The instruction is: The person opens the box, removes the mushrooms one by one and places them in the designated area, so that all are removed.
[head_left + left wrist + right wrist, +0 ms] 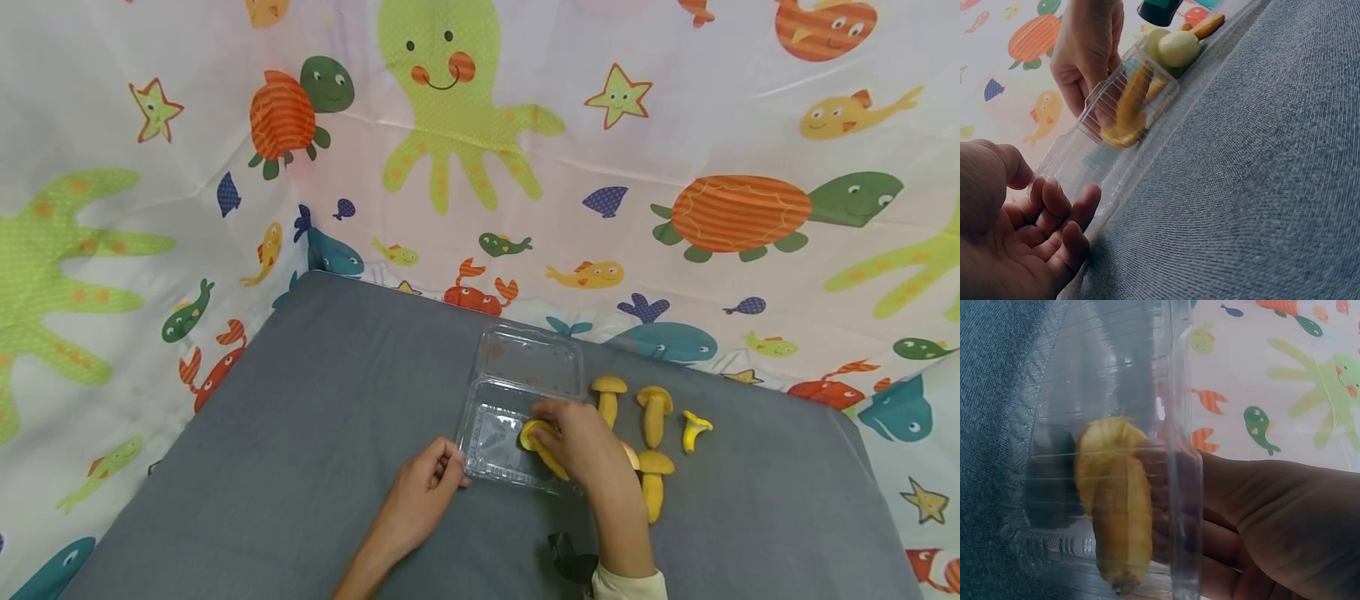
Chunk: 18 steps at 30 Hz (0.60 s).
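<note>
A clear plastic clamshell box (491,437) lies with its lid (528,360) folded back away from me. My left hand (423,493) pinches the box's near left corner between thumb and fingertips; the left wrist view shows the other fingers loosely curled. Inside the box's right half, my right hand (588,446) holds a yellow mushroom (550,458) by its cap side. Through the clear wall in the right wrist view, this mushroom (1122,506) shows its ribbed cap and thick stem, with fingers partly hidden behind it.
Right of the box lie several more yellow mushrooms (655,414), one of them a small trumpet-shaped one (693,432). A pale round cap (1179,49) shows beside the box. Grey cloth (337,400) covers the table, and a sea-animal printed curtain (540,167) stands behind.
</note>
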Each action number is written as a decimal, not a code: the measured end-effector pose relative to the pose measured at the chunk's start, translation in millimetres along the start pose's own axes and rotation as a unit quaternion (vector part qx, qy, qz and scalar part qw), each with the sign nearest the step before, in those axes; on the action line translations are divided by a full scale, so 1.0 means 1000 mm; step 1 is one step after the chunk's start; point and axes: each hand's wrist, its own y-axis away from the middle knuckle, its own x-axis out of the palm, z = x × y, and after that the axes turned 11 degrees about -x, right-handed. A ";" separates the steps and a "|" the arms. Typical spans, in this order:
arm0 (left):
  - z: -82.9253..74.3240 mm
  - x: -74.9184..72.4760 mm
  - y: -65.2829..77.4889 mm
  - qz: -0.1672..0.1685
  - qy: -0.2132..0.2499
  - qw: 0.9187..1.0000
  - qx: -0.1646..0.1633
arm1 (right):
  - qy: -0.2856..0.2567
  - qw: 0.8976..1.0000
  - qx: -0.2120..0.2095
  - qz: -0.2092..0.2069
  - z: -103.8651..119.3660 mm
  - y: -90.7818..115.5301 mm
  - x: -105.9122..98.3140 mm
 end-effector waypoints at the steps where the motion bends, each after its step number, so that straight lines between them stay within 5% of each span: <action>1: 0.000 0.000 0.000 -0.001 0.000 1.000 0.001 | 0.001 1.000 0.000 0.000 0.000 0.000 0.000; 18: 0.000 0.000 0.001 0.000 0.004 1.000 0.017 | 0.006 1.000 -0.006 0.006 -0.001 -0.001 0.004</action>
